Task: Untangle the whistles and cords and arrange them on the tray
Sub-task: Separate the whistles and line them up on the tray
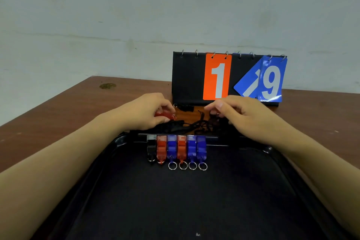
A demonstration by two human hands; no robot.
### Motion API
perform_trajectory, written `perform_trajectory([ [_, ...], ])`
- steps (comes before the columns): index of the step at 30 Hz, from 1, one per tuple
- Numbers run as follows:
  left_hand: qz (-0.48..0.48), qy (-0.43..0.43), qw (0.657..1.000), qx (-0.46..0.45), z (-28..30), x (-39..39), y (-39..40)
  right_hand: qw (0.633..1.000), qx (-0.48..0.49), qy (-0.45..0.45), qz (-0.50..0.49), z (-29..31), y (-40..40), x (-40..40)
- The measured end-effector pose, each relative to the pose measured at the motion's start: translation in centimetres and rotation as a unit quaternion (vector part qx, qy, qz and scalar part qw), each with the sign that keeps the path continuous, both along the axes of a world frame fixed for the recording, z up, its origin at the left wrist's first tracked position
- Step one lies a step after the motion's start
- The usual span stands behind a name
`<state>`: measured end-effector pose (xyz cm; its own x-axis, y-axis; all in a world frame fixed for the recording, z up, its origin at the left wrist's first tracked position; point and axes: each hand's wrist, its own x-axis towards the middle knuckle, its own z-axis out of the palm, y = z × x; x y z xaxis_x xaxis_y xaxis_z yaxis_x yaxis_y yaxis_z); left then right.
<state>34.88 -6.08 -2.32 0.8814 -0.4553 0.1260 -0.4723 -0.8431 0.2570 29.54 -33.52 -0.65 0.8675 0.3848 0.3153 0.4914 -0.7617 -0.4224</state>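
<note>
A brown wooden table (58, 115) stands against a pale, stained wall (136, 6), and nearest the camera a black tray (194, 200) lies on it between two bare forearms that reach forward over its sides. Along the tray's far rim six whistles (176, 150) lie in a tight row, side by side: one black, one red, one blue, one red, two blue, with silver split rings showing at the near ends of the four on the right. Just beyond that rim the left hand (148, 111) curls its fingers and thumb round a red whistle (165, 115), whose ring end points toward the other hand. Between the hands lies a tangle of black cords (196, 122). The right hand (237, 113) bends its fingers down into that tangle; whether they pinch a cord cannot be told. Behind both hands stands a black flip scoreboard (187, 78) showing an orange "1" and a blue "9".
</note>
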Motion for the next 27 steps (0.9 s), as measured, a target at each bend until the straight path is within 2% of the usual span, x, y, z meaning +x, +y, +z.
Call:
perform_trajectory([
  [3,-0.005,-0.001,1.000,0.001,0.0,0.1,0.2,0.999,-0.045,-0.007,-0.018,0.6,0.6,2.9],
  [9,-0.027,-0.039,0.996,-0.075,0.0,0.2,0.3,0.989,-0.140,-0.020,-0.041,0.7,4.5,8.6],
  [18,-0.043,-0.089,0.983,-0.155,0.4,0.4,0.6,0.967,-0.253,-0.010,-0.026,-1.2,7.8,10.6],
  [22,-0.069,-0.082,0.974,-0.198,0.9,-0.6,0.2,0.974,-0.221,-0.015,-0.044,-0.4,6.6,9.6],
  [27,-0.104,-0.042,0.961,-0.253,2.5,-2.7,-1.0,0.994,-0.069,-0.048,-0.075,1.9,1.6,4.0],
])
